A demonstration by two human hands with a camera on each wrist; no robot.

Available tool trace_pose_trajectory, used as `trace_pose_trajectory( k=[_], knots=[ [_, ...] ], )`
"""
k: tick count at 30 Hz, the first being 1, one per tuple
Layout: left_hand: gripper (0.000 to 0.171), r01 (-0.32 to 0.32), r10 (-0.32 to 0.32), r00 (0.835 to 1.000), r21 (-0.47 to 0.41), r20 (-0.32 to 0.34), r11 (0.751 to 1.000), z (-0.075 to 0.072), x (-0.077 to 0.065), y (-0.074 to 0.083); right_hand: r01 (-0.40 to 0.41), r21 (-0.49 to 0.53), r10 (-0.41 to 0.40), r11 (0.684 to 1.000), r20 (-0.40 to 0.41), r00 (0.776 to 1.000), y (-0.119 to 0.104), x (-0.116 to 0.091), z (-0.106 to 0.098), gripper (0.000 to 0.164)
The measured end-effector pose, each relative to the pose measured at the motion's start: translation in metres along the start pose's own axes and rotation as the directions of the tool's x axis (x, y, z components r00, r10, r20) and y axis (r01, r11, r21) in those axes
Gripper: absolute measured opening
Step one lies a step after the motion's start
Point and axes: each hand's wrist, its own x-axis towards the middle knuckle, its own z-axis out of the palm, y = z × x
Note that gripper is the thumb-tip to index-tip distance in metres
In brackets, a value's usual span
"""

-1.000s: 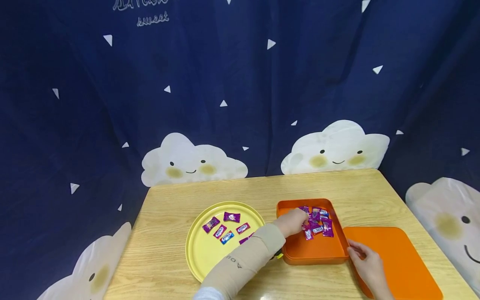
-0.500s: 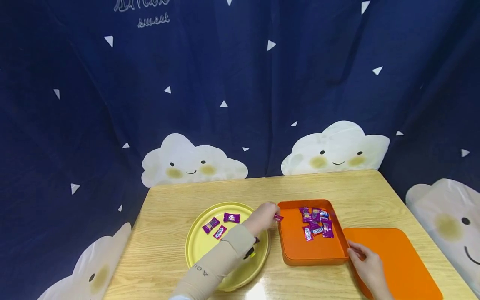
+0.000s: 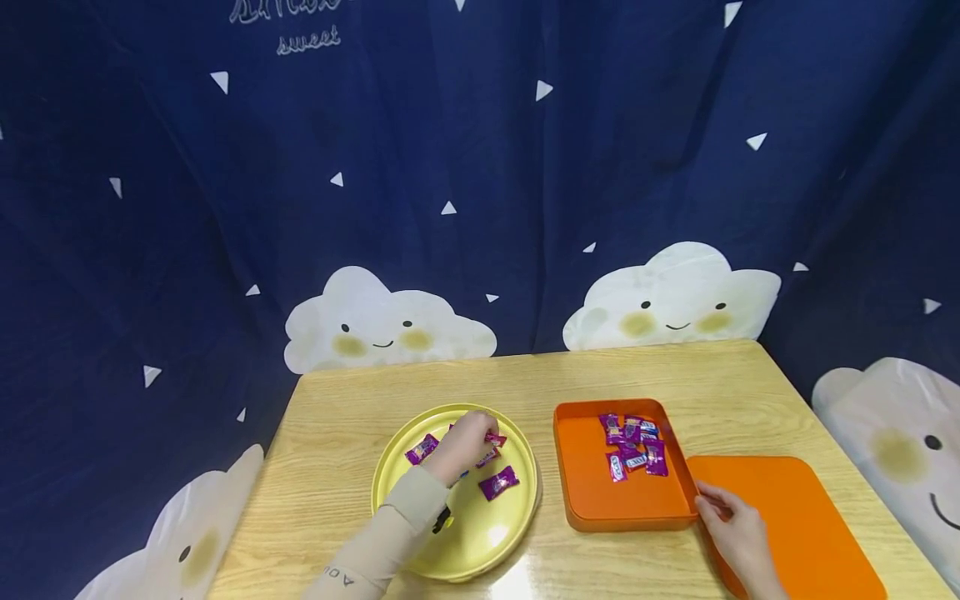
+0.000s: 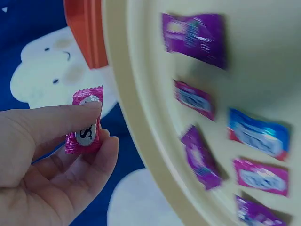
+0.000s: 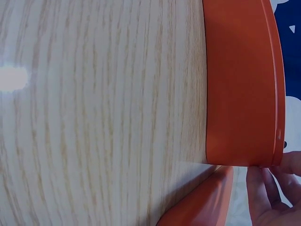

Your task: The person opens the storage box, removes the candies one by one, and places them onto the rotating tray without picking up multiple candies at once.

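Note:
My left hand (image 3: pixel 463 444) is over the yellow round plate (image 3: pixel 491 546), pinching a pink wrapped candy (image 4: pixel 83 140) between thumb and fingers. Several other candies lie on that plate, among them a purple candy (image 3: pixel 498 482) and a blue one with a red end (image 4: pixel 258 134); the hand and forearm hide part of them in the head view. My right hand (image 3: pixel 735 533) has its fingertips against the outer side of the orange square box (image 3: pixel 615 504), close to its front right corner. Inside the box, several purple and white-labelled candies (image 3: pixel 633 446) lie in a loose pile toward the back right.
An orange lid-like flat piece (image 3: pixel 813 525) lies on the wooden table (image 3: pixel 337 408) right of the box, partly under the right hand. A dark blue curtain (image 3: pixel 525 167) with clouds hangs behind the table. Bare wood separates the plate and the box.
My left hand has moved left from inside the orange box, past its left wall, back over the yellow plate, with a pink candy in its fingers. The right hand has stayed at the box.

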Motion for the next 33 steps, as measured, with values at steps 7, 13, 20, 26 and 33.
trace_pose_trajectory(
  k=[7,13,20,26,33],
  knots=[
    [0.008,0.067,-0.066,0.997,-0.025,0.037,0.997,0.003,-0.018,-0.019,-0.001,-0.008,0.001,1.000,0.002,1.000,0.000,0.000,0.000,0.033],
    [0.009,0.118,-0.110,0.988,-0.074,0.109,0.990,0.011,-0.028,-0.025,-0.012,-0.018,0.012,1.000,-0.001,1.000,0.000,0.000,0.001,0.033],
    [0.018,0.151,-0.129,0.968,-0.087,0.213,0.985,0.018,-0.039,-0.025,0.011,-0.008,-0.012,1.000,-0.015,1.000,0.002,0.001,0.002,0.032],
    [0.027,0.147,-0.141,0.953,-0.005,0.268,0.989,0.028,-0.040,-0.025,0.000,-0.007,0.000,1.000,-0.007,1.000,0.002,0.001,0.002,0.032],
    [0.028,0.126,-0.136,0.956,0.055,0.262,0.990,0.032,-0.043,-0.023,-0.017,-0.009,0.017,1.000,-0.001,1.000,0.001,0.000,0.001,0.032]
  ],
)
